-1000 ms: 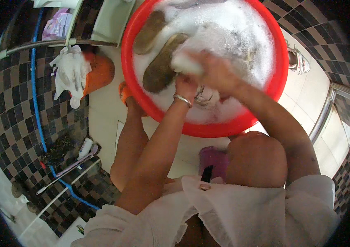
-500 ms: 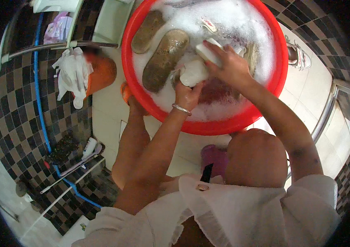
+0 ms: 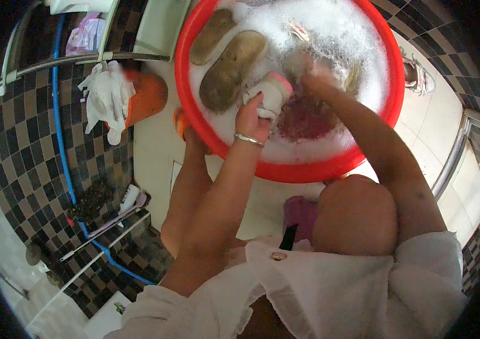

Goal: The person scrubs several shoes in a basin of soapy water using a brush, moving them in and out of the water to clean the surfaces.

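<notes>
Foamy water fills a big red tub (image 3: 308,174). My left hand (image 3: 251,120) grips a small white shoe (image 3: 271,99) with a pink edge, holding it tilted above the suds. Right of that shoe, my right hand (image 3: 320,79) is down at the water, smeared by motion; its fingers, and anything in them, cannot be made out. Two shoes float sole up on the left, a nearer brown sole (image 3: 233,70) and a farther one (image 3: 212,38). Among the foam, a white piece with red marks (image 3: 299,31) shows, and a pale shoe (image 3: 354,79) lies partly sunk by the right side.
An orange bin (image 3: 148,100) with a white bag stands left of the tub. A blue hose (image 3: 59,124) runs down the tiled wall. Beyond the tub's right rim is a sneaker (image 3: 420,79). A purple stool (image 3: 298,217) is below me; a brush (image 3: 130,198) sits lower left.
My right hand has moved from beside the left hand down to the water; the white block it held no longer shows. My left hand has turned the shoe, bringing its pink edge into view.
</notes>
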Available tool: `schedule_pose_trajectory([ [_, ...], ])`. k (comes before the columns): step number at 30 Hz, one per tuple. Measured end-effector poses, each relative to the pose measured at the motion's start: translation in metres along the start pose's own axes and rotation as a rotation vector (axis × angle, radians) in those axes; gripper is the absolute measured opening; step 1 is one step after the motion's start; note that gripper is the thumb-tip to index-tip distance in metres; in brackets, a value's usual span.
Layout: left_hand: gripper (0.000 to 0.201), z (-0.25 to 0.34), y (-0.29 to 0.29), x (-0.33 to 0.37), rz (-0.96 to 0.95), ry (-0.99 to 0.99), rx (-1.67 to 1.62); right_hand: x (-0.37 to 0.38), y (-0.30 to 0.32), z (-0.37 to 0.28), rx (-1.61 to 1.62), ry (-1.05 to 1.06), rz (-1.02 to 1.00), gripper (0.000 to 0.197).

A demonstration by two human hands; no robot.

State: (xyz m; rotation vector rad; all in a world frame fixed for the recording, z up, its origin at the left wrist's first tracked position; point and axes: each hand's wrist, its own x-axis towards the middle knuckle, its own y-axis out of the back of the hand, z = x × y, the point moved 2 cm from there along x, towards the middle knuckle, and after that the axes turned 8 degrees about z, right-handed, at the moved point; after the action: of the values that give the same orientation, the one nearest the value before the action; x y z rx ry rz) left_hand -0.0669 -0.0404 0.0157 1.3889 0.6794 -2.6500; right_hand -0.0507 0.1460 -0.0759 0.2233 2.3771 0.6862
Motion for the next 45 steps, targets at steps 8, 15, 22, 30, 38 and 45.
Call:
schedule_pose_trajectory([
  [8, 0.047, -0.014, 0.024, 0.020, -0.130, 0.122, -0.264, -0.089, 0.001, -0.105, -0.400, 0.606, 0.232, 0.061],
  [15, 0.039, 0.002, 0.012, -0.002, -0.060, -0.006, -0.218, -0.099, -0.005, -0.079, 0.000, 0.653, 0.310, 0.059],
  [22, 0.038, -0.010, 0.016, 0.002, -0.066, 0.010, -0.099, -0.029, 0.022, -0.106, -0.285, 0.343, 0.227, 0.060],
  [30, 0.038, 0.018, 0.000, -0.010, 0.112, 0.054, -0.203, -0.006, -0.026, 0.003, -0.708, 0.421, 0.167, 0.063],
  [38, 0.032, 0.030, 0.044, 0.025, 0.130, -0.047, -0.226, -0.101, -0.027, -0.138, -0.306, 0.846, 0.079, 0.074],
  [45, 0.038, 0.018, 0.046, 0.023, 0.282, 0.028, -0.281, -0.087, -0.036, -0.069, -0.155, 0.524, -0.111, 0.080],
])
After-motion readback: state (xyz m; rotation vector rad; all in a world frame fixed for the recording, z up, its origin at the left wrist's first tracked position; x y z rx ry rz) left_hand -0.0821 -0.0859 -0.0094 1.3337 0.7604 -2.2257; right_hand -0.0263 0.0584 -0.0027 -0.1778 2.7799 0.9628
